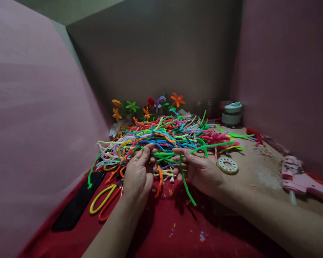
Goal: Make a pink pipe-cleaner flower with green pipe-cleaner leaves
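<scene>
A tangled heap of coloured pipe cleaners (pixel 164 138) lies on the table in front of me. My left hand (pixel 138 173) is closed in a pinch at the heap's near edge. My right hand (pixel 199 170) is also closed, gripping a green pipe cleaner (pixel 187 186) that runs between both hands and trails down over the red cloth (pixel 164 225). An orange pipe cleaner (pixel 159 181) hangs between my hands.
Finished pipe-cleaner flowers (pixel 150 105) stand behind the heap. A pink glue gun (pixel 301 179) lies at right, a round tape spool (pixel 228 165) beside my right hand, a lidded jar (pixel 232 114) at the back. Scissors with yellow and orange handles (pixel 104 200) and a black strip (pixel 78 202) lie left. Walls enclose three sides.
</scene>
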{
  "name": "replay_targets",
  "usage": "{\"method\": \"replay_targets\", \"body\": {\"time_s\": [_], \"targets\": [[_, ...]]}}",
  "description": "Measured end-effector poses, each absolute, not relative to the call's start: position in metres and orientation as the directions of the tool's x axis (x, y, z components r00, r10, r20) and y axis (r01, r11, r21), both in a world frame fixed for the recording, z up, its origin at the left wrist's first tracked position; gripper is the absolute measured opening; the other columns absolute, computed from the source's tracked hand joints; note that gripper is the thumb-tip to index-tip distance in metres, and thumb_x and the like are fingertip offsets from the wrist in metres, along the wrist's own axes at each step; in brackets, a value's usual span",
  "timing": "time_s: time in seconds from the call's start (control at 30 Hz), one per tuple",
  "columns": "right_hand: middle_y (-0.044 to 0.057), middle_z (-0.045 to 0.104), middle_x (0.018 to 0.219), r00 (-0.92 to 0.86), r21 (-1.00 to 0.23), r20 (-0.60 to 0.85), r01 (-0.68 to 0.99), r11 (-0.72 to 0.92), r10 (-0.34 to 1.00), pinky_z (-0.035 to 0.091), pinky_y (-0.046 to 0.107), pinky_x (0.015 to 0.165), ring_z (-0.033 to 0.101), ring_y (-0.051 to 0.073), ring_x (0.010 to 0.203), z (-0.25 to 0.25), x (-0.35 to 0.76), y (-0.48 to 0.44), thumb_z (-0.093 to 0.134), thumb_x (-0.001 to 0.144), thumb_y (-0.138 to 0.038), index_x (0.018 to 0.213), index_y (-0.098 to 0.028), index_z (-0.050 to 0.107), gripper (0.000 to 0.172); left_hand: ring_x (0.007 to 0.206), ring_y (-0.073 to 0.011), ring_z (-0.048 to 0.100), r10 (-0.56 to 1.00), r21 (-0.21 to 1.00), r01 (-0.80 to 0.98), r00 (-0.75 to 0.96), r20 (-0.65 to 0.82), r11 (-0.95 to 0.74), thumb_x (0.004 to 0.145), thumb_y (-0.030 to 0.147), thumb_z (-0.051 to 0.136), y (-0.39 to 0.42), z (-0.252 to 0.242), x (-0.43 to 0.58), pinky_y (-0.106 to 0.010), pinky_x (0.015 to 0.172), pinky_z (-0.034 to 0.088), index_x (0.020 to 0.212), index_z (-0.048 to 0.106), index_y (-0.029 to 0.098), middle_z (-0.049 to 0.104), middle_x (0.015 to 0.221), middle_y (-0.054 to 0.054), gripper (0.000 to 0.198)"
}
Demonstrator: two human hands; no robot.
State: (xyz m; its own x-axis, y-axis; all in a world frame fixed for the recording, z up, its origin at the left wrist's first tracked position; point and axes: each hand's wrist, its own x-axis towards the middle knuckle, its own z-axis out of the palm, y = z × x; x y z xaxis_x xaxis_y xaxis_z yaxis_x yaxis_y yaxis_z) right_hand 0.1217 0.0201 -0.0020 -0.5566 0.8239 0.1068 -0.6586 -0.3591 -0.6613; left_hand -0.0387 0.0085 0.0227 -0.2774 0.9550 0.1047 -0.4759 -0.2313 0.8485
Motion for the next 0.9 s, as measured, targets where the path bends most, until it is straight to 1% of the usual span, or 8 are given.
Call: {"method": "replay_targets", "body": {"time_s": [0.07, 0.13, 0.23, 0.3, 0.5, 0.67, 0.8, 0.9], "targets": [[0.006, 0.065, 0.086, -0.561, -0.691, 0.135, -0.644, -0.328, 0.817, 0.049, 0.028, 0.059, 0.063, 0.015, 0.069, -0.003, 0.121, 0.019, 0.056, 0.081, -0.025, 0.097, -0.015, 0.064, 0.021, 0.048, -0.0033, 0.048, 0.959, 0.831, -0.511, -0.27, 0.088, -0.22, 0.066, 0.019, 0.071, 0.011, 0.024, -0.044, -0.015, 0.041, 0.037, 0.083, 0.067, 0.012, 0.061, 0.069, 0.0, 0.019], [0.006, 0.065, 0.08, -0.571, -0.722, 0.15, -0.621, -0.305, 0.807, 0.048, 0.027, 0.059, 0.063, 0.015, 0.068, -0.004, 0.121, 0.019, 0.057, 0.08, -0.023, 0.095, -0.013, 0.064, 0.019, 0.047, -0.003, 0.049, 0.957, 0.819, -0.529, -0.279, 0.079, -0.222, 0.066, 0.017, 0.071, 0.011, 0.025, -0.047, -0.014, 0.04, 0.037, 0.084, 0.066, 0.012, 0.06, 0.069, 0.0, 0.019], [0.005, 0.064, 0.072, -0.615, -0.743, 0.136, -0.582, -0.331, 0.777, 0.047, 0.024, 0.053, 0.063, 0.014, 0.063, -0.007, 0.121, 0.018, 0.057, 0.081, -0.022, 0.098, -0.013, 0.063, 0.021, 0.045, -0.0023, 0.047, 0.954, 0.815, -0.529, -0.286, 0.091, -0.236, 0.067, 0.017, 0.069, 0.011, 0.026, -0.049, -0.014, 0.038, 0.036, 0.084, 0.066, 0.011, 0.06, 0.068, 0.001, 0.018], [0.006, 0.065, 0.073, -0.648, -0.743, 0.124, -0.563, -0.363, 0.752, 0.047, 0.022, 0.048, 0.062, 0.013, 0.059, -0.009, 0.121, 0.019, 0.055, 0.081, -0.022, 0.101, -0.014, 0.061, 0.022, 0.045, -0.0028, 0.048, 0.952, 0.818, -0.522, -0.289, 0.097, -0.242, 0.068, 0.018, 0.069, 0.01, 0.026, -0.049, -0.014, 0.039, 0.037, 0.084, 0.067, 0.012, 0.061, 0.068, 0.0, 0.017], [0.001, 0.062, 0.067, -0.733, -0.729, 0.093, -0.511, -0.455, 0.674, 0.044, 0.017, 0.036, 0.057, 0.009, 0.047, -0.01, 0.126, 0.021, 0.054, 0.08, -0.015, 0.098, -0.015, 0.059, 0.019, 0.061, -0.0079, 0.059, 0.952, 0.766, -0.602, -0.305, 0.039, -0.224, 0.075, 0.014, 0.061, 0.014, 0.025, -0.049, -0.017, 0.056, 0.049, 0.08, 0.067, 0.011, 0.062, 0.065, -0.001, 0.008], [-0.001, 0.058, 0.065, -0.779, -0.744, 0.049, -0.447, -0.497, 0.626, 0.045, 0.018, 0.036, 0.057, 0.009, 0.045, -0.005, 0.13, 0.02, 0.054, 0.076, -0.013, 0.097, -0.014, 0.058, 0.022, 0.064, -0.0107, 0.061, 0.964, 0.72, -0.675, -0.265, -0.034, -0.161, 0.084, 0.01, 0.047, 0.015, 0.029, -0.044, -0.023, 0.063, 0.052, 0.079, 0.064, 0.01, 0.06, 0.064, -0.004, 0.018], [-0.002, 0.056, 0.062, -0.788, -0.724, 0.062, -0.458, -0.515, 0.613, 0.044, 0.017, 0.036, 0.055, 0.009, 0.046, -0.007, 0.13, 0.021, 0.055, 0.076, -0.014, 0.096, -0.015, 0.058, 0.02, 0.055, -0.0056, 0.056, 0.974, 0.667, -0.738, -0.209, -0.083, -0.102, 0.088, 0.007, 0.036, 0.013, 0.032, -0.04, -0.016, 0.054, 0.05, 0.079, 0.06, 0.007, 0.055, 0.064, -0.003, 0.026], [-0.003, 0.054, 0.059, -0.817, -0.654, 0.071, -0.472, -0.592, 0.573, 0.04, 0.015, 0.034, 0.053, 0.008, 0.045, -0.009, 0.13, 0.023, 0.055, 0.077, -0.016, 0.094, -0.016, 0.058, 0.017, 0.045, -0.0023, 0.046, 0.994, 0.65, -0.758, -0.103, -0.032, -0.058, 0.088, 0.008, 0.036, 0.011, 0.031, -0.038, -0.012, 0.039, 0.039, 0.082, 0.059, 0.006, 0.049, 0.063, -0.001, 0.024]]}}
